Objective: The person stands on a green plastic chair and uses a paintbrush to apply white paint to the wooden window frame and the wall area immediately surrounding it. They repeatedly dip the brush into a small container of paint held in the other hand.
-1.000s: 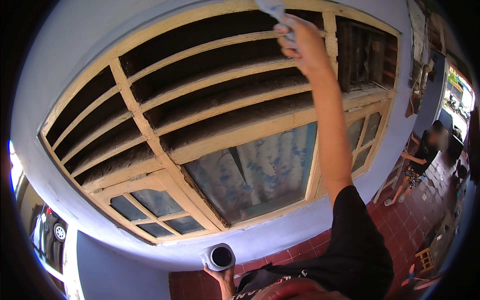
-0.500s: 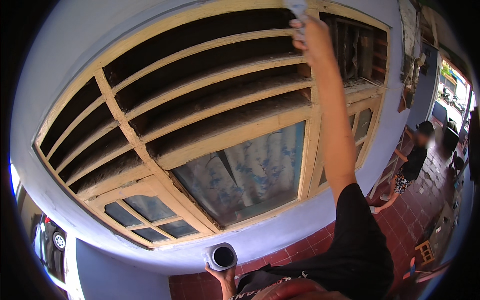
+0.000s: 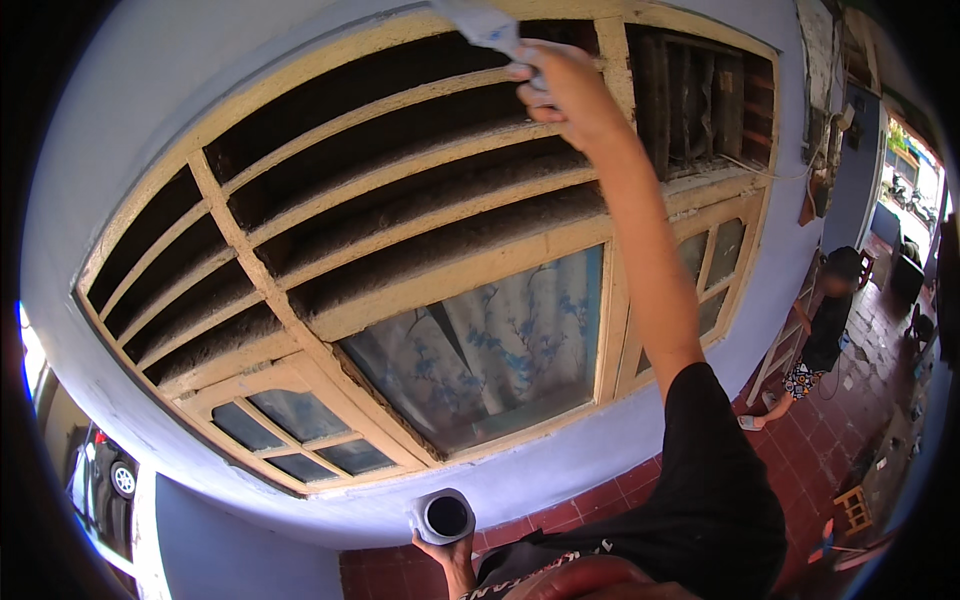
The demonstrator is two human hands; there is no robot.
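My right hand (image 3: 570, 98) is raised high, its fingers wrapped round the handle of a flat paintbrush (image 3: 487, 26) smeared pale blue-white. The brush head points left, by the top beam of a cream wooden window frame (image 3: 460, 276); contact cannot be made out. Low at the front, my left hand (image 3: 450, 556) holds a grey, round-mouthed container (image 3: 422, 508) from below and the side. Its opening looks dark, and the contents cannot be told. Below the slatted vents, a glass pane shows a flowered curtain (image 3: 510, 335).
Pale lilac wall (image 3: 570, 478) surrounds the frame, above red floor tiles (image 3: 630, 485). At right, another person (image 3: 828, 320) bends beside a ladder (image 3: 779, 368). A small wooden frame-like piece (image 3: 852, 510) lies lower right. A dark car (image 3: 115, 485) stands outside at left.
My right hand has moved left along the top of the frame with the paintbrush, and slightly down. The left hand and container stay nearly in place. The other person has bent lower.
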